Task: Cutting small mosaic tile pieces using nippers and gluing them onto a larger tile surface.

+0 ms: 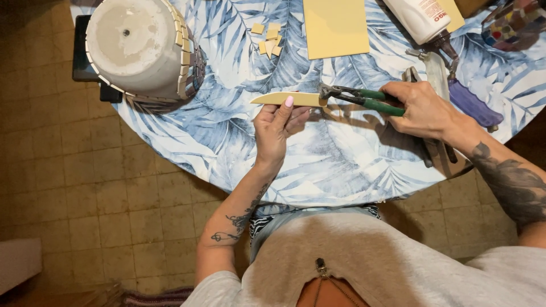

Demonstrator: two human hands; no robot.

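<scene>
Left hand (276, 128) holds one tile strip (287, 99); right hand (422, 109), one nippers (358, 98).

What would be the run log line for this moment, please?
left hand: holds pale yellow tile strip | right hand: grips green-handled tile nippers | nipper jaws: on strip end | cut tile pieces: on table

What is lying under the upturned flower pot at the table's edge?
The upturned pot rests partly on the leaf-print tablecloth and partly on a dark flat thing that sticks out at its left. How far that thing runs beneath, and anything inside the pot, is covered.
</scene>
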